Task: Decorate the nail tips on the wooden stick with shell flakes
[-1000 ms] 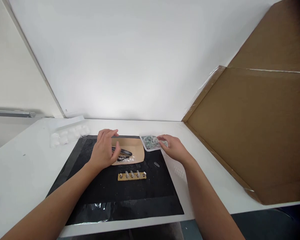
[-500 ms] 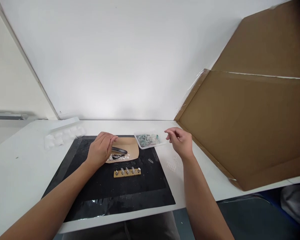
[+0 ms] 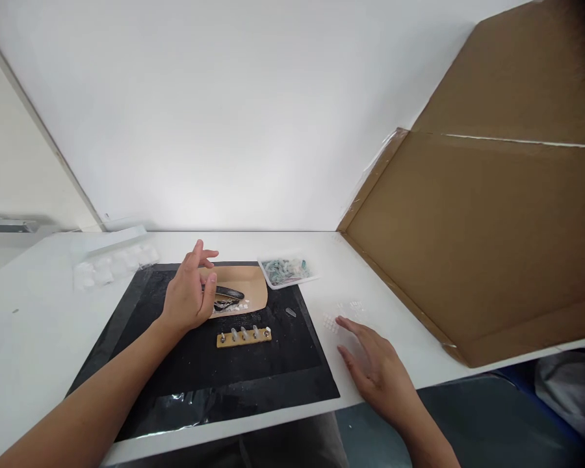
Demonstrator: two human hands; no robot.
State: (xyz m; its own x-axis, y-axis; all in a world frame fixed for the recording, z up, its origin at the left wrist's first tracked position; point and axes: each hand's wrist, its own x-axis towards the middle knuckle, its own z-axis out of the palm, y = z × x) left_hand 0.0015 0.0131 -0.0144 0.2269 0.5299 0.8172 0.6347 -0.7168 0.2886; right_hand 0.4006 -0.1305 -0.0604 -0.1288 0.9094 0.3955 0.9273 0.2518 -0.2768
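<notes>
My left hand [image 3: 191,290] is raised over the left end of a tan tray [image 3: 253,283], its fingers apart and nothing visible in them. In that tray lie a dark curved nail file [image 3: 230,293] and small white bits. My right hand [image 3: 375,364] hovers at the table's right side, thumb and fingers spread, by a clear sheet of small adhesive dots [image 3: 330,323]. In front of the tray, a wooden strip [image 3: 238,340] holds several upright clear nail tips. One loose clear nail tip [image 3: 291,312] rests on the black mat [image 3: 283,364].
A white plastic container [image 3: 272,283] of greenish and clear pieces stands behind the mat's right corner. At the back left sits a clear package of white pads [image 3: 112,266]. A cardboard panel [image 3: 468,247] leans along the right side, against the white wall.
My right hand has dropped from beside the plastic container toward the dotted sheet, and its pinched fingers have spread. My left hand's fingers have opened and lifted. The view has shifted slightly.
</notes>
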